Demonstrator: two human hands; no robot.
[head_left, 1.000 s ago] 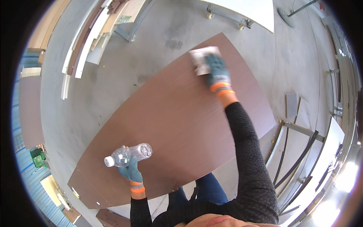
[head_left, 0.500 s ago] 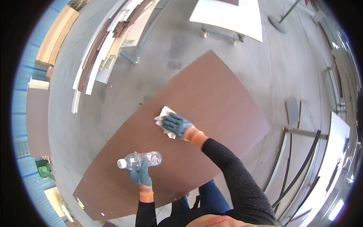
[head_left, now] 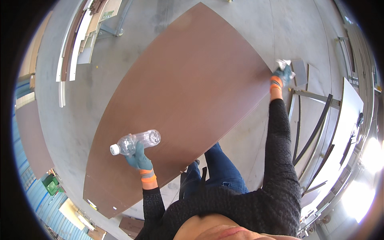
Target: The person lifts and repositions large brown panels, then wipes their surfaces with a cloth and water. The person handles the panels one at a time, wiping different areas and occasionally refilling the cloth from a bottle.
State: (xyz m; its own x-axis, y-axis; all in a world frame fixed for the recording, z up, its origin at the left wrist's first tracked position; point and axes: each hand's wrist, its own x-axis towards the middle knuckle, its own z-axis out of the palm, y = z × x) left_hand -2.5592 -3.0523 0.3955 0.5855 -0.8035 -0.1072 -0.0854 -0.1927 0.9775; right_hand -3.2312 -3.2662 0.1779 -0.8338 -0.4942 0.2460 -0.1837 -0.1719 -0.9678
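A large brown panel (head_left: 192, 84) with a smooth, flat face lies in front of me. Over its near left part my left hand (head_left: 139, 157), in a teal glove with an orange cuff, is wrapped round a clear plastic bottle (head_left: 151, 138) with a white cap. The bottle is tilted nearly on its side, cap to the left. Stretched far out to the right, my right hand (head_left: 283, 76), gloved alike, grips a crumpled white cloth (head_left: 283, 63). That hand is just past the panel's right edge, and the fingers are partly blurred.
Long white and brown strips (head_left: 76, 40) are stacked on a rack at the far left. To the right, a metal frame (head_left: 316, 98) bears dark strips and a white sheet (head_left: 348, 120). Grey board pieces (head_left: 299, 72) lie near my right hand. A green bin (head_left: 50, 184) stands at the left.
My right hand has swept with the cloth from the panel's middle out to beyond its right edge. My left hand still holds the bottle. The whole view has shifted.
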